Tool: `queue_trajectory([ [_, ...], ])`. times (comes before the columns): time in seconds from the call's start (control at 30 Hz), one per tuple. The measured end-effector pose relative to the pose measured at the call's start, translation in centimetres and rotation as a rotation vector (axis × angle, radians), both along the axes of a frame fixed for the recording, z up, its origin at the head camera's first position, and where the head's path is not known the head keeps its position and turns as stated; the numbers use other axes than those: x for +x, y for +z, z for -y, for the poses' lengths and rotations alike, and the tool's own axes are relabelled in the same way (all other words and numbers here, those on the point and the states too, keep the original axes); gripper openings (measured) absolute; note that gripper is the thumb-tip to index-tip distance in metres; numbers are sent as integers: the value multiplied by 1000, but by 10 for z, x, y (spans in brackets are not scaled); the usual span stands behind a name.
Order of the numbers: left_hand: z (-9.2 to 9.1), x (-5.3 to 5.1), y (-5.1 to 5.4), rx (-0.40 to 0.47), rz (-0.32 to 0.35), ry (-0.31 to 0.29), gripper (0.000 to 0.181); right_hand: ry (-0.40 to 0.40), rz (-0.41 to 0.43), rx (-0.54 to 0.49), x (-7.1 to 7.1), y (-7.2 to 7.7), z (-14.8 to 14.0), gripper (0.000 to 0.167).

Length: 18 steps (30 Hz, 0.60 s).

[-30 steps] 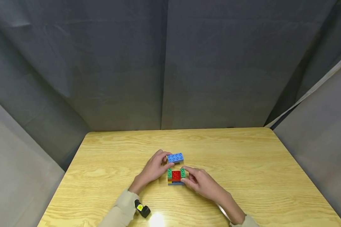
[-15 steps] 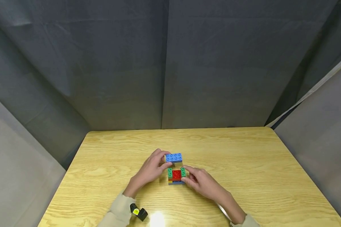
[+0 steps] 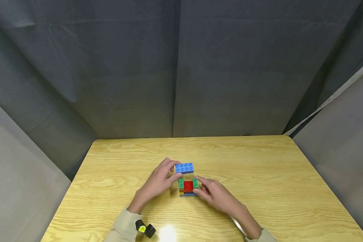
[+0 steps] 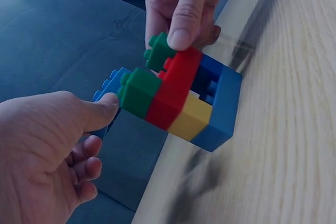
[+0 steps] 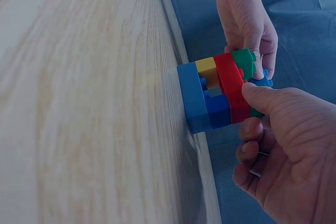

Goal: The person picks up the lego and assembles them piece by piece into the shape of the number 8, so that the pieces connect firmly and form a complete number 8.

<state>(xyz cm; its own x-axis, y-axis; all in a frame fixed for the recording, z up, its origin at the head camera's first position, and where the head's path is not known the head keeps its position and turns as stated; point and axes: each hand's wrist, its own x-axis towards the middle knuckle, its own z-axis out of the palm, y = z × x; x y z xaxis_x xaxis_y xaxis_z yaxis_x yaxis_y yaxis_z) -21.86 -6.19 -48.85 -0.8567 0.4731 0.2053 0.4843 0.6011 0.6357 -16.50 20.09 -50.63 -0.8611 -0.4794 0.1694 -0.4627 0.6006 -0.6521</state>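
In the head view my left hand (image 3: 157, 181) pinches a blue toy brick (image 3: 184, 168) between thumb and fingers, just beyond a small stack of bricks. That stack has a red brick (image 3: 188, 186) with a green brick (image 3: 181, 183) at its left end. Another green brick (image 3: 195, 183) sits at the right end, pinched by my right hand (image 3: 213, 193). Below the red layer, the left wrist view shows a yellow brick (image 4: 191, 118) and a long blue base brick (image 4: 223, 108). My right thumb partly covers the green brick in the right wrist view.
The stack stands on a wood-grain table (image 3: 245, 168). Dark grey curtains (image 3: 133, 84) hang behind it, with lighter panels at both sides. A black strap device (image 3: 145, 228) is on the left sleeve.
My left hand has drawn slightly left with the blue brick, which now sits straighter, nearly parallel to the stack. The right hand holds its place at the stack's right end.
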Motion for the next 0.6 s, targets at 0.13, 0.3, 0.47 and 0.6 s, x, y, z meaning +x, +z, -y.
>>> queue_trajectory([
  [0.13, 1, 3, 4, 2, -6, -5, 41, 1, 2, -5, 0, -1, 0, 47],
  [0.3, 2, 7, 6, 0, -5, -19, 40, -1, 5, -12, 0, -1, 1, 43],
  [0.47, 2, 12, 10, 17, 0, -28, 40, -4, 12, -14, 0, -2, 1, 45],
  [0.6, 2, 17, 12, 39, 9, -45, 39, -1, 23, -24, 0, -2, 1, 46],
])
